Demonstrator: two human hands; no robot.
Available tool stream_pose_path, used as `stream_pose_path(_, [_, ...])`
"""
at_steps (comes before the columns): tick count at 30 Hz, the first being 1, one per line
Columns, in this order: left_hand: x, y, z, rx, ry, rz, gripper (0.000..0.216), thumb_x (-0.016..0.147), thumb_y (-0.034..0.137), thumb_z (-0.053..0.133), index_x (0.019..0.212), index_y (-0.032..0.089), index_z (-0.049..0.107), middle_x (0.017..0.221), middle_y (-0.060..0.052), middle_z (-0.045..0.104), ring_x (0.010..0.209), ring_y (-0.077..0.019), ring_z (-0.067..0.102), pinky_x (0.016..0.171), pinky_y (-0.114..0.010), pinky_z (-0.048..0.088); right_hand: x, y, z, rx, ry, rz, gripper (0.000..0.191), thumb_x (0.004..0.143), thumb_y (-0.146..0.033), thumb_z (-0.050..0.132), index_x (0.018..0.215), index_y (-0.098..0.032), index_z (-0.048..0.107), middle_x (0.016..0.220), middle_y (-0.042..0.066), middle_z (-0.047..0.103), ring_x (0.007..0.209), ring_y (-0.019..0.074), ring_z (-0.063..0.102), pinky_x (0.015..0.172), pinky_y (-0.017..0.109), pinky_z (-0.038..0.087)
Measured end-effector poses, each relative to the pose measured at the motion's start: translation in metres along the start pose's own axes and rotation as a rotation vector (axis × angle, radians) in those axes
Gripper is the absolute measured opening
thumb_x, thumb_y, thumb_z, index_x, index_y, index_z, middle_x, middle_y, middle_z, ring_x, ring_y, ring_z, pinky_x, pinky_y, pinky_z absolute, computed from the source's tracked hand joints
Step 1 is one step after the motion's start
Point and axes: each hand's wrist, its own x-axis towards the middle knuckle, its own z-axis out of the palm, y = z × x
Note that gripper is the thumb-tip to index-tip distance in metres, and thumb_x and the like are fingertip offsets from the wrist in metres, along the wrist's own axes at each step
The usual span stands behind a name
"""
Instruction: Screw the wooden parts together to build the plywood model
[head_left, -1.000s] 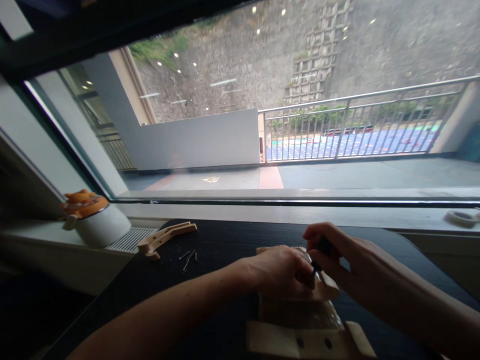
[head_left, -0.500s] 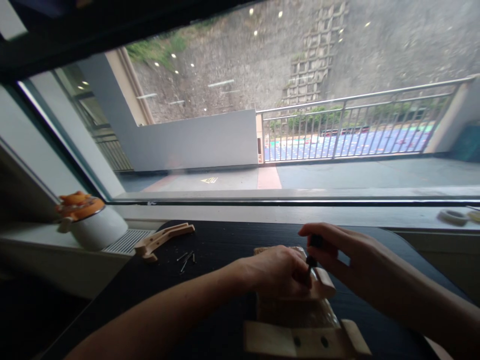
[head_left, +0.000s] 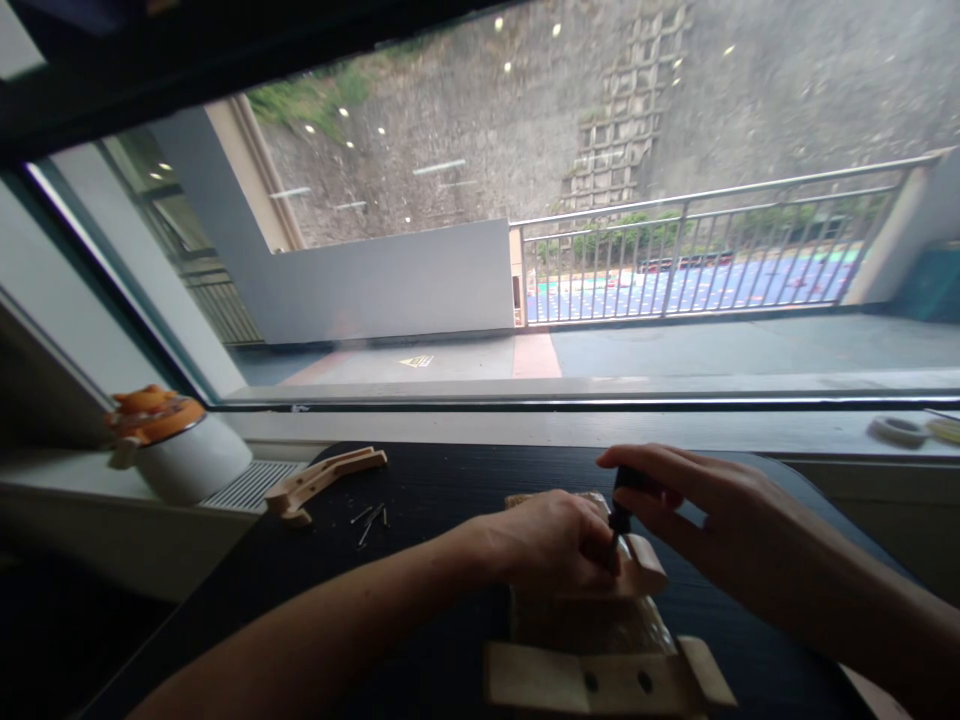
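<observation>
- Pale wooden model assembly (head_left: 592,625): lies on the near middle of the black table (head_left: 450,480), directly before the person. A flat board with two round holes (head_left: 600,682) forms its nearest end, and a rounded wooden block (head_left: 646,572) sits at its far end.
- Left hand (head_left: 555,545): fingers curled and clamped down on the far end of the wooden model assembly, just beside the rounded block.
- Right hand (head_left: 697,525): closed around a small black-handled screwdriver (head_left: 621,498), held near upright, shaft pointing down between the left hand and the block. The two hands lie close together.
- Far left of the table: a forked pale wooden part (head_left: 322,478), with a few thin metal nails or screws (head_left: 371,518) just beside it.
- Window sill: a white pot with an orange lid (head_left: 180,455) at left, a roll of tape (head_left: 896,430) at right.
- Writing: a yellow mark on the pavement outside (head_left: 416,360) is too blurred to read.
</observation>
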Motion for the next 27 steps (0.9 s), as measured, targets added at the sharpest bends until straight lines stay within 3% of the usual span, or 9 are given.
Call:
stream_pose_path(5, [0.001,-0.001,0.001,-0.021,-0.007,-0.024,0.014,0.075,0.022,0.059,0.067,0.013,0.065,0.070,0.002,0.061,0.064,-0.0089,0.054,0.058,-0.018,0.037,-0.001,-0.001,0.001,0.034,0.000,-0.050,0.031,0.090,-0.025,0.048,0.121,-0.032,0.050,0.105,-0.001,0.068,0.086,0.0148,0.065,0.070,0.023,0.049])
stream_pose_path(15, [-0.001,0.002,-0.002,0.084,-0.027,-0.085,0.012,0.074,0.026,0.058,0.073,0.016,0.065,0.075,0.001,0.061,0.068,-0.0107,0.054,0.059,-0.019,0.039,0.002,-0.002,0.003,0.030,0.034,-0.006,0.020,0.089,-0.028,0.052,0.109,-0.025,0.056,0.079,-0.001,0.070,0.064,0.0135,0.065,0.055,0.021,0.045])
stream_pose_path(19, [-0.002,0.002,-0.005,0.095,-0.071,-0.077,0.016,0.077,0.030,0.055,0.086,0.020,0.065,0.085,0.001,0.063,0.073,-0.0123,0.056,0.062,-0.019,0.041,0.003,-0.001,0.004,0.028,0.050,0.015,0.019,0.088,-0.030,0.053,0.106,-0.025,0.058,0.078,-0.001,0.070,0.061,0.0133,0.064,0.054,0.022,0.044])
stream_pose_path(27, [-0.001,0.004,-0.008,0.082,-0.076,-0.064,0.013,0.075,0.025,0.056,0.083,0.018,0.065,0.085,-0.001,0.063,0.073,-0.0127,0.055,0.059,-0.018,0.040,0.002,-0.001,0.003,-0.018,0.056,0.010,0.022,0.089,-0.030,0.051,0.108,-0.022,0.058,0.076,0.001,0.070,0.063,0.0158,0.065,0.053,0.022,0.044])
